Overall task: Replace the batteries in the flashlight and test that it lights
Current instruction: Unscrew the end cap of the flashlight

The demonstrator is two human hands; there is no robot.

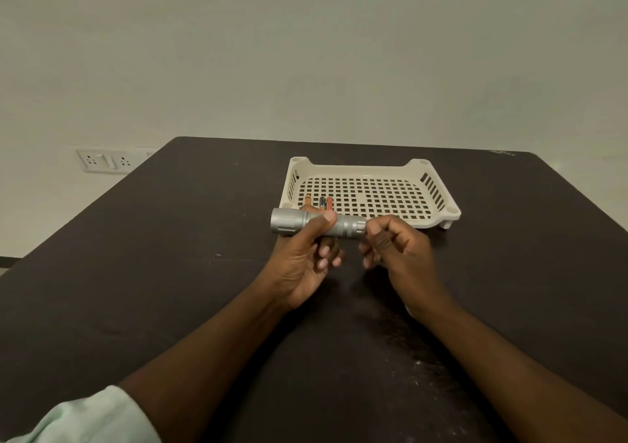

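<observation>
A silver flashlight (289, 221) lies level above the dark table (170, 255), its wide head pointing left. My left hand (302, 259) grips its barrel, thumb on top. My right hand (394, 245) pinches the tail cap end of the flashlight with curled fingers. Behind the flashlight, three batteries (323, 202) lie in the near left corner of a cream perforated tray (424, 177); two show orange and one is dark. Their near ends are hidden by the flashlight and my left fingers.
The tray sits toward the table's far edge, right of centre. A plain wall rises behind the table, with a white socket panel (105, 160) low on the left. A pale green sleeve (95, 419) covers my left upper arm.
</observation>
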